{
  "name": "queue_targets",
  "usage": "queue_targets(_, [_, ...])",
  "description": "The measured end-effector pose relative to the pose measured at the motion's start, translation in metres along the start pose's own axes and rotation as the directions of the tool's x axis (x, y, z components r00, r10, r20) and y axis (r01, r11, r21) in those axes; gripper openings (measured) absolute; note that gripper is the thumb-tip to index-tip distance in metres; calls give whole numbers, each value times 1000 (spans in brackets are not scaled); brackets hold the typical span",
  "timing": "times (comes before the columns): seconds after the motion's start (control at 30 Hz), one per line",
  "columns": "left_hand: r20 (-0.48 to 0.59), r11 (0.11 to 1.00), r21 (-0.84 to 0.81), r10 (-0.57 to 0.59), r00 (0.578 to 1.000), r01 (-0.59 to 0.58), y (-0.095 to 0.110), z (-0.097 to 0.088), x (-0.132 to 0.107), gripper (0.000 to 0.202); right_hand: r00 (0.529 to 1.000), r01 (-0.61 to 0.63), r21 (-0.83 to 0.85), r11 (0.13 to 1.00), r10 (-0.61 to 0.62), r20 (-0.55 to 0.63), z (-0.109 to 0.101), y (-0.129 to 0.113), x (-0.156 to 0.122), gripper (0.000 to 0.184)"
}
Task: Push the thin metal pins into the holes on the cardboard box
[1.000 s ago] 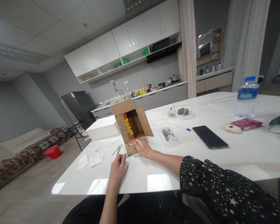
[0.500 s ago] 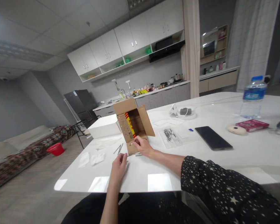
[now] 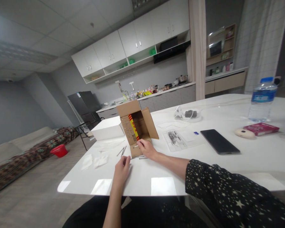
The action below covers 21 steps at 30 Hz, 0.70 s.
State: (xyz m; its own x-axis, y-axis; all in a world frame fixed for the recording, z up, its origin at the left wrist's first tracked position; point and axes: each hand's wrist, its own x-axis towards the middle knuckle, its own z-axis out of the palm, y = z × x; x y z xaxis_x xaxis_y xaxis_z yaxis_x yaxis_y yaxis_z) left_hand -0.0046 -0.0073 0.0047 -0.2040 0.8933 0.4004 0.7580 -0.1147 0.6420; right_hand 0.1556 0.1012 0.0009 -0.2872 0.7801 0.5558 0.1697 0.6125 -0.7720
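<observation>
A small cardboard box (image 3: 127,129) stands with its open side facing me, flaps spread, a yellow and red strip along one edge. Tiny pale and silvery pieces dot its left flap and lower flap. Over the lower flap is my right hand (image 3: 147,149), fingers pinched together; whatever is between the fingertips is too small to make out. My left hand (image 3: 122,169) rests on the table in front of the box, its fingers curled closed, their contents hidden. Thin grey rods (image 3: 122,151) lie beyond my left hand, and others lie by the box's front edge.
Right of the box is a clear plastic case (image 3: 180,144) with small dark pieces. Further right are a black phone (image 3: 219,141), a cream oval object (image 3: 244,133), a red box (image 3: 261,129) and a water bottle (image 3: 261,103). A white box (image 3: 106,129) and crumpled tissues (image 3: 101,161) are leftward.
The view has shifted slightly, so everything sits a little further right. My right hand has shifted slightly at the lower flap, where pale dots now show more clearly. My left hand stays in place.
</observation>
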Motion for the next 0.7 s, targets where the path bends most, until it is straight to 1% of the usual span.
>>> queue_targets(0.23, [2, 1000, 5, -1, 1000, 1, 0, 0, 0, 37, 1000, -22, 18, 1000, 22, -22, -1, -4, 0, 24])
queue_targets(0.43, [-15, 1000, 4, 5, 1000, -5, 0, 0, 0, 37, 999, 32, 36, 999, -32, -16, 1, 0, 2, 19])
queue_targets(0.6, [-33, 1000, -9, -3, 999, 3, 1, 0, 0, 37, 999, 0, 56, 998, 2, -37, 3, 5, 5, 18])
queue_targets(0.7, [-24, 1000, -9, -13, 1000, 13, 1, 1, 0, 38, 999, -12, 44, 999, 14, -45, 2, 4, 5, 16])
